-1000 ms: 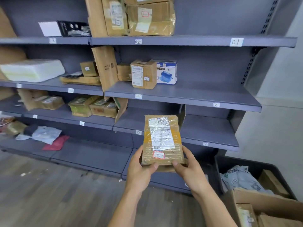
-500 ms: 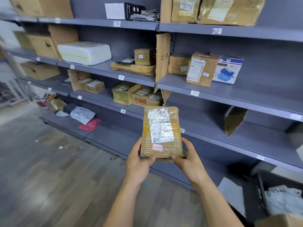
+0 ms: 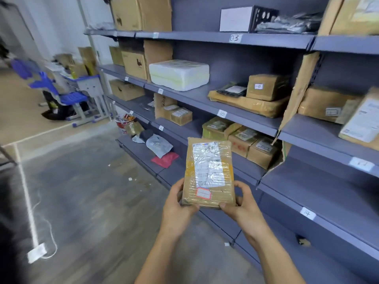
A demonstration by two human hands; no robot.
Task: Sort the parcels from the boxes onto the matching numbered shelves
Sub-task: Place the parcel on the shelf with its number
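A flat brown parcel (image 3: 209,173) wrapped in clear tape, with a white shipping label and a small red-bordered sticker, stands upright in front of me. My left hand (image 3: 178,203) grips its lower left corner and my right hand (image 3: 240,206) grips its lower right corner. Behind it runs the grey numbered shelving (image 3: 231,117), with tags reading 03 (image 3: 234,38) and 10 (image 3: 222,113). The boxes that hold the unsorted parcels are out of view.
Shelves carry a white foam box (image 3: 179,74), brown cartons (image 3: 266,87) and small parcels (image 3: 244,138). Bags and a red packet (image 3: 165,159) lie on the lowest shelf. A blue chair (image 3: 59,93) and desk stand at far left. A white cable lies on the floor (image 3: 39,222).
The view has swung left along the shelving, bringing shelves 03 and 10 and the chair into sight. Both hands keep the same hold on the parcel.
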